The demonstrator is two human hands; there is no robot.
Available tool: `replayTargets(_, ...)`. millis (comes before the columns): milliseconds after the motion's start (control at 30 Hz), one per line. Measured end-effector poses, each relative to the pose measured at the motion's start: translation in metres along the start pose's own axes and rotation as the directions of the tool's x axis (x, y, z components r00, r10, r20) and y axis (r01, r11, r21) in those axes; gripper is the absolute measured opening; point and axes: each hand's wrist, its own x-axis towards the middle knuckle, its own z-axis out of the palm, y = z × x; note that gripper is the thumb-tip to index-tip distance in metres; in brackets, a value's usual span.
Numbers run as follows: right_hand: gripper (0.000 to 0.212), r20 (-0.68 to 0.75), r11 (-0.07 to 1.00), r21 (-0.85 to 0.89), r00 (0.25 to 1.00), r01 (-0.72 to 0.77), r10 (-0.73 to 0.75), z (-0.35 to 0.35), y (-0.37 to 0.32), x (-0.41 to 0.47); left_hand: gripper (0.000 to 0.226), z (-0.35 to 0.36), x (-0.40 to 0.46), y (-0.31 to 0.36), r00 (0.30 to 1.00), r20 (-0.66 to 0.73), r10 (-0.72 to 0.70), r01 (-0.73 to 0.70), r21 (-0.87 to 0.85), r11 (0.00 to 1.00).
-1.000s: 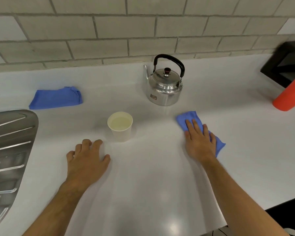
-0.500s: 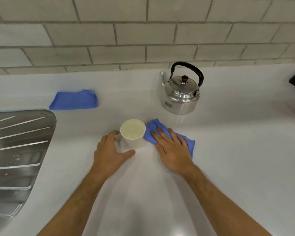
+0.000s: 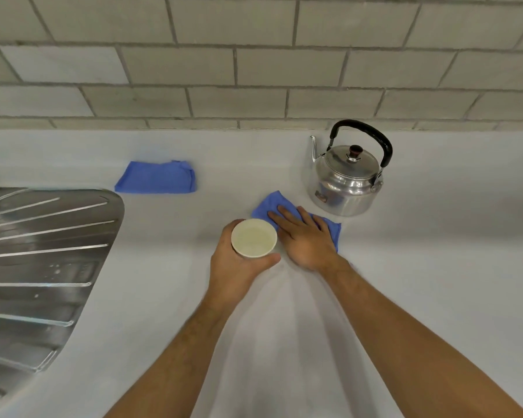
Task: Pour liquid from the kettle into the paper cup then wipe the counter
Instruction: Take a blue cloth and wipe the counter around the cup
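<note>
Blue cloth (image 3: 329, 229) lay flat under the right hand (image 3: 307, 241), wiping the worktop (image 3: 420, 282); left hand (image 3: 237, 267) gripped the filled cup (image 3: 253, 241), likely to lift it clear next.

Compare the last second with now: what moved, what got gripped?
The left hand left the bare counter and gripped the paper cup. The right hand slid its blue cloth leftward to the cup. The kettle and the folded cloth stayed put.
</note>
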Motion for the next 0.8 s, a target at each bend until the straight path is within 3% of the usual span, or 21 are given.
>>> replayTargets(200,0.047,-0.018,0.994,-0.033,0.994,0.106,-0.107,0.010,0.001,-0.039,0.058,0.003,0.000,-0.001,0.999,-0.037,0.031,-0.031,-0.017,0.999)
replayTargets(567,0.051,-0.039,0.996,-0.036,0.996,-0.082,0.081,0.013,-0.031,0.016,0.066,-0.040,-0.006,-0.009,0.996,-0.086,0.016,-0.015,0.016,1.000)
replayTargets(800,0.048,0.006,0.995,-0.067,0.998,0.069,-0.069,0.022,-0.067,-0.004,0.065,-0.081,-0.012,-0.014,0.990,-0.137,0.012,-0.007,0.038,0.999)
